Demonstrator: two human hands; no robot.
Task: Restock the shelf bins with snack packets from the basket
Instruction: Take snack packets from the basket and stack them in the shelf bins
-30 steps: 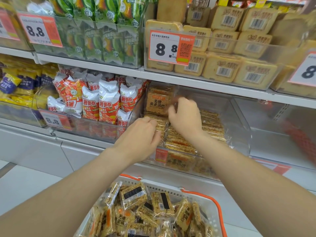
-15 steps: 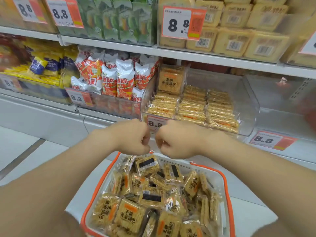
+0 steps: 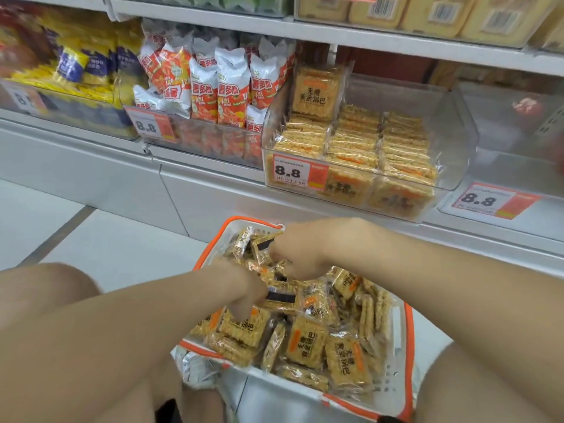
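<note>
**Change.** A second ago both hands were up in the bin, setting stock into its rows. They then drew back as fists. Now the left hand and the right hand are both down in the basket. Judgement: one load is delivered and the next pick is starting, so the task is mid-cycle with plenty still to move.

**Hands.** Both are curled, fingers buried among the packets. The left is nearer the wearer, the right nearer the basket's far rim, and they lie close together. Blur hides the fingertips, so whether either has a packet pinched cannot be told.

**Stock, basket.** Flat square packets in clear wrap, holding golden ridged crisps. The fronts carry an orange patch and black characters, and some backs show a dark label. They are heaped loose, faces every way, on the floor below the shelf.

**Stock, bin.**
- Same item.
- Three rows stand on edge behind the price tag.
- One packet is upright at back left, facing out.
- There is room behind the rows.
</note>
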